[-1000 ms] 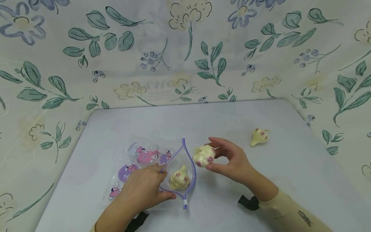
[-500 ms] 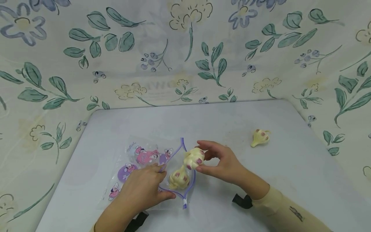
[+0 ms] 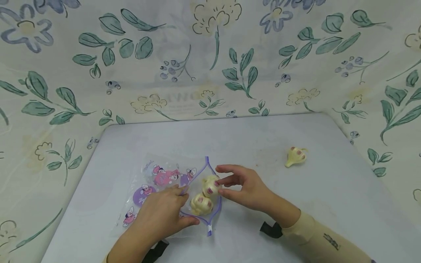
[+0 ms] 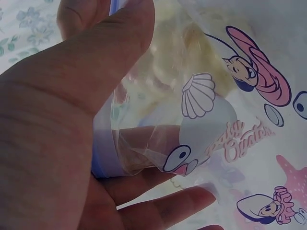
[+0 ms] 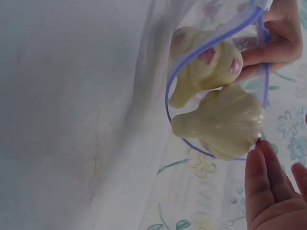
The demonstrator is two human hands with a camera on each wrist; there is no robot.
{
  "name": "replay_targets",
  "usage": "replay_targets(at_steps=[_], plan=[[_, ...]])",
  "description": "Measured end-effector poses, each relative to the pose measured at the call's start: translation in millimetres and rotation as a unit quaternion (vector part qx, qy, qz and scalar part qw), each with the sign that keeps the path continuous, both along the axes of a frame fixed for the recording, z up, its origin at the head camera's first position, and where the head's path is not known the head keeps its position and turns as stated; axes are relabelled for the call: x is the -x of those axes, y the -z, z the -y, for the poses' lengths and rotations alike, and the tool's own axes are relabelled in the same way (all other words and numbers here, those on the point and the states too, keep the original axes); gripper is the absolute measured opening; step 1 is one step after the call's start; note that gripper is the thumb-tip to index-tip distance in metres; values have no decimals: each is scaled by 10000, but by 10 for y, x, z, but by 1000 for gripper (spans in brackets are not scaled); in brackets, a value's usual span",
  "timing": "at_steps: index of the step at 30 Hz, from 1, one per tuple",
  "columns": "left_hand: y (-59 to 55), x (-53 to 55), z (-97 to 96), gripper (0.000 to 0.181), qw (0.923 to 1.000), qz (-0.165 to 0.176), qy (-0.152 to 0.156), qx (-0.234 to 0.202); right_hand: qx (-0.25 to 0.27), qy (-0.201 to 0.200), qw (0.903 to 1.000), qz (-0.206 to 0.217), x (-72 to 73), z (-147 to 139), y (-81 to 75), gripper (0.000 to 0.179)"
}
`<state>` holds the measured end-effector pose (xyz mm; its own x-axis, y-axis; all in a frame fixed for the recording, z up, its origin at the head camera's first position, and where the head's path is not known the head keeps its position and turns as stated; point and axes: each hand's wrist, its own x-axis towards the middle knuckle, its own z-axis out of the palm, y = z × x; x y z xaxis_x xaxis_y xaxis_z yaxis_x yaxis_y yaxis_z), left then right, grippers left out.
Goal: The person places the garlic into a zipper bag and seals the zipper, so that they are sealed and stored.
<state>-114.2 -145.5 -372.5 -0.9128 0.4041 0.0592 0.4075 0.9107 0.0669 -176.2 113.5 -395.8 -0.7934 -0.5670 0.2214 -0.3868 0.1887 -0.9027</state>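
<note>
A clear zip bag (image 3: 154,175) with cartoon prints and a purple zip edge lies on the table, its mouth spread toward the right. My left hand (image 3: 166,212) holds it by the mouth, thumb at the near edge and fingers at the far edge. Inside the mouth sits one garlic bulb (image 3: 201,204). A second garlic bulb (image 3: 210,185) is just behind it, right in the opening. My right hand (image 3: 246,188) is beside that second bulb, fingertips at its outer side; in the right wrist view the fingers (image 5: 256,177) look straight, not wrapped round it.
Another garlic bulb (image 3: 296,156) lies alone on the white table (image 3: 256,135), at the back right. A floral cloth (image 3: 197,84) rises behind the table and along both sides. Dark straps (image 3: 272,229) hang at the wrists.
My right hand has moved left, carrying the second bulb from outside the bag into its mouth, and its grip has loosened. The left hand and the lone bulb stay where they were.
</note>
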Motion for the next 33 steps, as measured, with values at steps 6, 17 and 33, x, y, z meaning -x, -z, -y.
replay_targets(at_steps=[6, 17, 33], plan=[[-8, 5, -7, 72, 10000, 45, -53, 5, 202, -631, 9947, -789, 24, -19, 59, 45], [-10, 3, -5, 72, 10000, -54, -10, -29, 415, 395, 9867, -1523, 18, -149, 87, 34], [7, -11, -5, 73, 9998, -184, 43, -17, 944, 2392, 9656, 394, 177, -641, 40, 23]])
